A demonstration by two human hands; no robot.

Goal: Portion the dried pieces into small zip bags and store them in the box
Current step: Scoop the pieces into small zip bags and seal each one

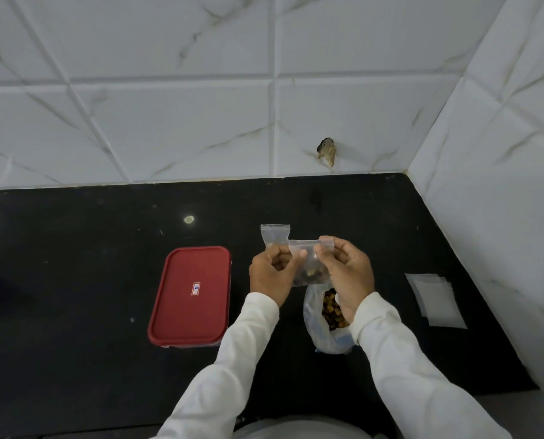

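Left hand [272, 274]: fingers curled, thumb and forefinger pinching the left top edge of the small zip bag [307, 253].
Right hand [346, 270]: fingers curled, thumb and forefinger pinching the right top corner of the same bag.
Small zip bag: hangs between the two sets of fingertips, above the counter [74, 280]; a few dark pieces sit at its bottom.
Second zip bag [275, 236]: just beyond the left fingers; whether they hold it cannot be told.
Dried pieces [329, 307]: in an open clear supply bag [318, 334], directly below the right palm.
Box [190, 296]: left of the left fingers, apart from them, red lid on.
Sticker [196, 288]: white with red border, centred on the lid; characters too small to read.
Empty bag stack [435, 299]: flat on the counter, well right of the right fingers.
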